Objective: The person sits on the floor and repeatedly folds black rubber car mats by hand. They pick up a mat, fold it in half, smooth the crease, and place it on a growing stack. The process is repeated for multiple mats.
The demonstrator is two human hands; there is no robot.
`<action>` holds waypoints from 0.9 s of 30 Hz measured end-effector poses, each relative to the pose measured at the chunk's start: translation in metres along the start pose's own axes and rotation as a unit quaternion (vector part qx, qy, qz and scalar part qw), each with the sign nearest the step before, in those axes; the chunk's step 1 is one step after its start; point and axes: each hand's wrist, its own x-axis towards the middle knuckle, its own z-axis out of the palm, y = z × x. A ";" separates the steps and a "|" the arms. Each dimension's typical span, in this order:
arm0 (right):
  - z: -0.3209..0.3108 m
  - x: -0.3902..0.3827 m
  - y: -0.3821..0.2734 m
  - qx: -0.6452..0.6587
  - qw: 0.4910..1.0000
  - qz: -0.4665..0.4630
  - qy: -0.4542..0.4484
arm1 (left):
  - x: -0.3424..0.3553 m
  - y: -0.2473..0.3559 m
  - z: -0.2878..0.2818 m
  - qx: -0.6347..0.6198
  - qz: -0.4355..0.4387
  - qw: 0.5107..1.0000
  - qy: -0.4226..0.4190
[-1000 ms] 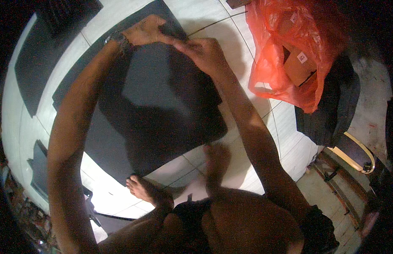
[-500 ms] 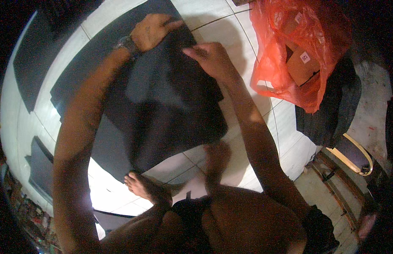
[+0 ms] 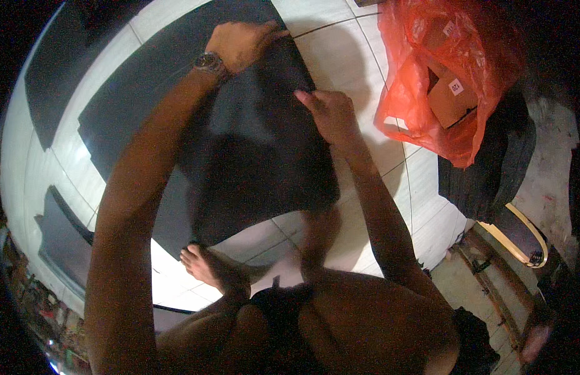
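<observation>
A large black sheet lies over the pale tiles, its surface shadowed and slightly rippled between my hands. My left hand is closed on its upper part, with a finger reaching to the right edge near the top; a wristwatch is on that wrist. Lower along the same edge, my right hand grips the sheet, thumb on top and fingers bent. My bare left foot is at the sheet's lower left corner.
A red plastic bag holding brown labelled pieces lies at upper right, over dark stacked material. A yellow-edged curved item and brown rails are below. Other dark pieces lie on the tiled floor at left.
My hands, together at the top corner a second ago, are now apart along the edge: the right has moved down and rightward, the left slightly rightward. The sheet's upper edge has shifted right.
</observation>
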 end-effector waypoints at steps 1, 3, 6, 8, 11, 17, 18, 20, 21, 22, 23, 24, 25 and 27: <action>0.000 -0.002 0.000 0.005 1.000 0.014 0.006 | 0.000 0.001 0.000 0.002 -0.016 1.000 -0.005; -0.002 -0.006 -0.001 0.018 0.999 0.050 -0.001 | 0.000 0.003 0.000 -0.003 -0.026 1.000 0.002; -0.004 -0.013 -0.001 0.038 0.996 0.080 -0.022 | -0.001 0.003 -0.002 -0.018 -0.018 0.999 0.021; -0.003 -0.016 0.000 0.049 0.998 0.039 0.005 | -0.001 0.004 -0.001 -0.020 -0.025 0.999 0.031; -0.005 -0.030 0.002 0.001 0.993 0.106 -0.054 | 0.002 0.005 -0.001 0.014 -0.005 1.000 0.006; -0.010 -0.045 0.001 0.037 0.977 0.185 -0.095 | 0.000 0.006 -0.015 -0.004 -0.036 0.995 -0.096; -0.011 -0.049 0.002 0.032 0.982 0.171 -0.073 | -0.005 0.008 -0.014 -0.054 -0.026 0.998 -0.012; -0.008 -0.050 0.007 0.055 0.980 0.174 -0.073 | -0.005 0.006 -0.012 -0.070 0.003 0.997 0.030; -0.005 -0.054 0.008 0.077 0.980 0.171 -0.068 | -0.006 0.004 -0.010 -0.044 0.009 0.998 0.034; -0.004 -0.058 0.010 0.095 0.979 0.170 -0.064 | -0.004 0.003 -0.007 -0.024 0.009 0.999 0.026; -0.006 -0.062 0.013 0.089 0.972 0.208 -0.065 | -0.004 0.004 -0.003 -0.007 0.007 1.000 0.021; -0.008 -0.065 0.015 0.113 0.978 0.166 -0.065 | -0.004 0.002 -0.001 -0.025 0.013 0.998 0.050; -0.007 -0.070 0.016 0.116 0.977 0.165 -0.069 | -0.004 0.000 0.001 -0.046 0.018 0.996 0.079; -0.011 -0.078 0.019 0.073 0.969 0.216 -0.093 | -0.002 0.002 0.006 -0.042 -0.009 0.997 0.062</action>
